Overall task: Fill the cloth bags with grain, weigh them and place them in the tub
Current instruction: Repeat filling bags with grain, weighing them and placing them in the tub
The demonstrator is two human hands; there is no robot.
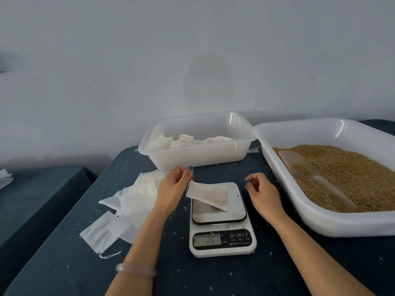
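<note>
Closest in, a pale bracelet (135, 270) sits on the left wrist, above the dark blue table (74, 263). Just beyond it stands the white scale (222, 242), its display lit but too blurred to read surely. On the scale's platform lies a cloth bag (210, 195) with grain showing through, its left end raised off the plate. The left hand (173, 189), left of the scale, pinches that raised end between thumb and fingertips. The right hand (260, 193) hovers right of the scale, fingers loosely curled and holding nothing. Left of the scale lies a heap of empty bags (128, 201). Behind the scale is the clear tub (192, 159) with filled bags (186, 142) inside. Right of the scale, a large white tray (320, 221) holds grain (352, 178), with a scoop (303, 167) resting on it.
</note>
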